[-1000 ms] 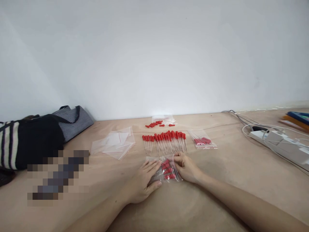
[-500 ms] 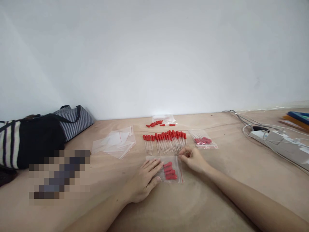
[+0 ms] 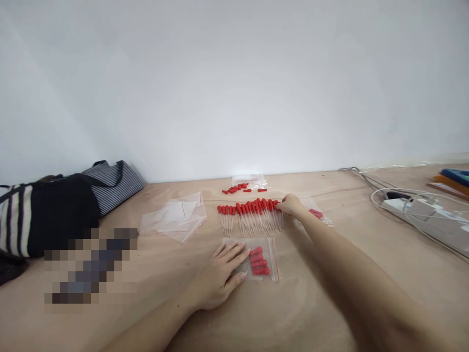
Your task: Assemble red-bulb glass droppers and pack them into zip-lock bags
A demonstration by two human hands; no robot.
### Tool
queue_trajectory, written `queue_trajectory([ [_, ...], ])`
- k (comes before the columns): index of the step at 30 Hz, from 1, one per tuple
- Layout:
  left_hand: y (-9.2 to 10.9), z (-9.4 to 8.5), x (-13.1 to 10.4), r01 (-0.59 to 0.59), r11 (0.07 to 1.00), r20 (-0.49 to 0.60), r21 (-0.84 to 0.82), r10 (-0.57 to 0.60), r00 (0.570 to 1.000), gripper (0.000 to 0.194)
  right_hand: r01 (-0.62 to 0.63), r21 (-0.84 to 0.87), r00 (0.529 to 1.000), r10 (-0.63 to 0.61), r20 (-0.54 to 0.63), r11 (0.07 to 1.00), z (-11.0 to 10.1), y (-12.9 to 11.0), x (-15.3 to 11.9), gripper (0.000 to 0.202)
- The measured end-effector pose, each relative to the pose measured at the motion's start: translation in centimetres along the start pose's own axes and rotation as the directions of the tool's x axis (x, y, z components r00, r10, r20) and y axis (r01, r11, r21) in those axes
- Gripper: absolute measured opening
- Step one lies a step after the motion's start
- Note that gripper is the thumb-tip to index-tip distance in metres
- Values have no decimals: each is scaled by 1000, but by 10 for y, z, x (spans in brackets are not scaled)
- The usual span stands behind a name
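Note:
My left hand (image 3: 224, 273) lies flat with fingers spread on a clear zip bag (image 3: 274, 261). Inside that bag are several droppers with red bulbs (image 3: 260, 262); their stems are partly under my fingers. Behind it, a row of glass droppers (image 3: 252, 211) lies side by side, red bulbs away from me. At the right end of this row my right hand (image 3: 291, 204) is closed, its thumb and fingertips pinching the red bulb of a dropper (image 3: 279, 206). A second bag of droppers (image 3: 315, 214) lies partly hidden behind my right hand and wrist.
Flat zip bags (image 3: 176, 215) lie left of the row. Loose red bulbs (image 3: 236, 188) and another clear bag (image 3: 249, 180) are near the wall. On the right stands a power strip (image 3: 421, 215) with cables; on the left, a dark striped bag (image 3: 62, 210).
My right hand has moved away from me, from beside the front bag to the bulb end of the row, and closed on a dropper there. My left hand stays on the bag.

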State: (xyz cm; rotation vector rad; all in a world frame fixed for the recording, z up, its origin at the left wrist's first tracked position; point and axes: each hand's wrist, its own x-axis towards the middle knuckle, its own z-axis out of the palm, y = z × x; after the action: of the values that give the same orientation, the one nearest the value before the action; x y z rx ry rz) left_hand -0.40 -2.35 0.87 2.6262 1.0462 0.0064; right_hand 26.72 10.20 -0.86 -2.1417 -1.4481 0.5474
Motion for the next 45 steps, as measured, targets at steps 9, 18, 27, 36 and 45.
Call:
queue_trajectory([
  [9,-4,4,0,-36,999,-33,-13,35,999,48,-22,88,1000,21,9,996,-2,-11,2,10],
  [18,-3,3,-1,-30,999,-39,-35,28,999,49,71,528,993,-112,45,846,-18,11,-54,19],
  [27,-2,3,0,-26,999,-56,-41,23,998,48,0,902,996,-81,39,431,6,44,-105,26],
  [36,-2,3,0,-22,999,-68,-48,18,998,47,-122,959,992,9,124,257,20,30,-124,23],
  [45,2,1,0,-12,1000,-50,-11,11,999,51,-27,937,997,-61,52,348,28,18,-135,40],
])
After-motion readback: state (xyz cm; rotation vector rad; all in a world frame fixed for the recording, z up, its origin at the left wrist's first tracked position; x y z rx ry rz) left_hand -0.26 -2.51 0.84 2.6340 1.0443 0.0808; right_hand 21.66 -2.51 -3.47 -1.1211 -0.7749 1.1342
